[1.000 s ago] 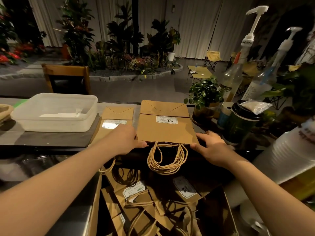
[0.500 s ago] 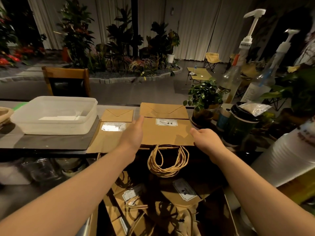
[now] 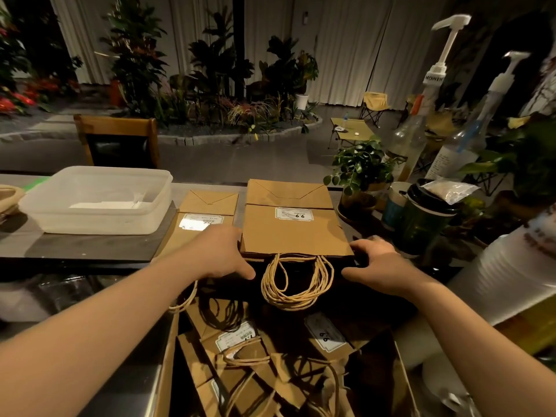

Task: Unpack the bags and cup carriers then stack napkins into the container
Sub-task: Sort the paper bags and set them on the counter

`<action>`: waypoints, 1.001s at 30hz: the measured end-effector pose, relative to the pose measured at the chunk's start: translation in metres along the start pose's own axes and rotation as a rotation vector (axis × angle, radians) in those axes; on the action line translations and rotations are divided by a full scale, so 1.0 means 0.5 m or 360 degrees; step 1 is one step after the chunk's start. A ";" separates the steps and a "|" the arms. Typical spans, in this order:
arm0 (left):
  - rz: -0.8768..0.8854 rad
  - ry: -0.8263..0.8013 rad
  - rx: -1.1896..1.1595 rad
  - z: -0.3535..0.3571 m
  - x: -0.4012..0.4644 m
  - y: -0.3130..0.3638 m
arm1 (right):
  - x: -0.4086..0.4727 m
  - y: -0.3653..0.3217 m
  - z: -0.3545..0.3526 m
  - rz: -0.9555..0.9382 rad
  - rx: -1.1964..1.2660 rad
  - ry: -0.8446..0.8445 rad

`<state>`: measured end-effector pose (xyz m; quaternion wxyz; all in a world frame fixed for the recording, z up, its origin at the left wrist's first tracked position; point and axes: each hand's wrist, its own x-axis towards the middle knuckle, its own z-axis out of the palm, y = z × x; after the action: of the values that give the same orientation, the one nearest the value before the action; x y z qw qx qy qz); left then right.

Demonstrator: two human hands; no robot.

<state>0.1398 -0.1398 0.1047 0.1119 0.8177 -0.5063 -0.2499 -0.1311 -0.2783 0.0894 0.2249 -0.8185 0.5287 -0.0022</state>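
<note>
A stack of large brown paper bags [image 3: 294,233] lies flat on the counter, its twine handles [image 3: 296,284] hanging over the near edge. My left hand [image 3: 219,254] holds the stack's near left corner with the thumb under the front edge. My right hand [image 3: 379,263] grips the near right corner with curled fingers. To the left lies a smaller stack of paper bags [image 3: 204,206]. A translucent plastic container [image 3: 99,224] at the left has white napkins [image 3: 105,204] in its bottom. Below the counter an open cardboard box [image 3: 167,371] holds several more bags [image 3: 270,350].
Right of the bags stand a potted plant [image 3: 359,170], a dark lidded cup [image 3: 427,218], two pump bottles [image 3: 412,139] and a stack of plastic cups [image 3: 517,272]. A wooden chair [image 3: 117,139] stands behind the counter.
Both hands slid back along the sides of the large bag stack to its near corners. The stack itself has stayed in place.
</note>
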 end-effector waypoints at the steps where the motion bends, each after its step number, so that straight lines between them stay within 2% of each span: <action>1: -0.0021 0.0009 0.0062 0.001 0.004 0.003 | -0.002 -0.003 0.003 -0.0012 -0.0002 0.0031; 6: 0.0006 0.0123 0.0158 0.014 0.026 -0.004 | 0.008 0.001 0.020 -0.0060 0.0065 0.0194; 12: 0.0023 0.0213 0.0151 0.022 0.039 -0.015 | 0.012 0.005 0.030 -0.0055 0.0082 0.0247; 30: 0.0029 0.0226 0.0087 0.007 0.020 -0.015 | -0.008 0.001 0.025 -0.0071 0.0000 0.0198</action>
<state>0.1475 -0.1447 0.0954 0.1273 0.8315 -0.5111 -0.1763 -0.1301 -0.2703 0.0789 0.1915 -0.8284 0.5232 -0.0582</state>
